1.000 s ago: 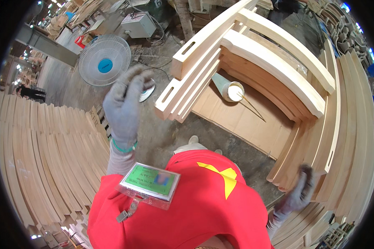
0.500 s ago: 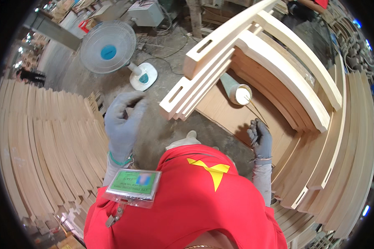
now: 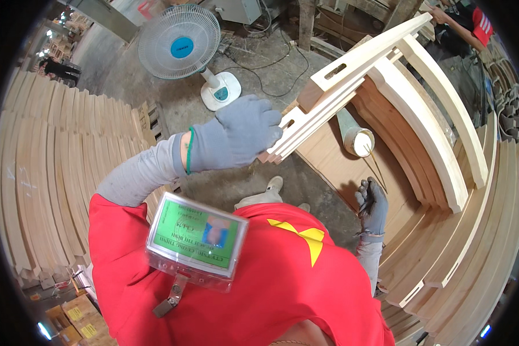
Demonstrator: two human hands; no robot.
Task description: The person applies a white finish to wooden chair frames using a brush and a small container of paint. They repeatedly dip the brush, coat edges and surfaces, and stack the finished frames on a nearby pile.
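My left hand, in a grey glove, reaches across to the near left end of a stacked pale wooden rail. Its fingers curl against that end and cover it, with a slot showing just beyond them. My right hand, in a dark-stained grey glove, is closed beside a thin stick. The stick leans out of a tilted greenish container with white stuff at its mouth. Whether my right fingers grip the stick's end is unclear. Curved wooden rails arch beyond the container, above a flat brown board.
Long wooden pieces are stacked at left and more stand at right. A white fan stands on the concrete floor, near a dark cable. Another person's arm shows at the far right.
My left hand has moved right, from open air onto the end of the stacked rail. The view has shifted, while my right hand stays beside the stick.
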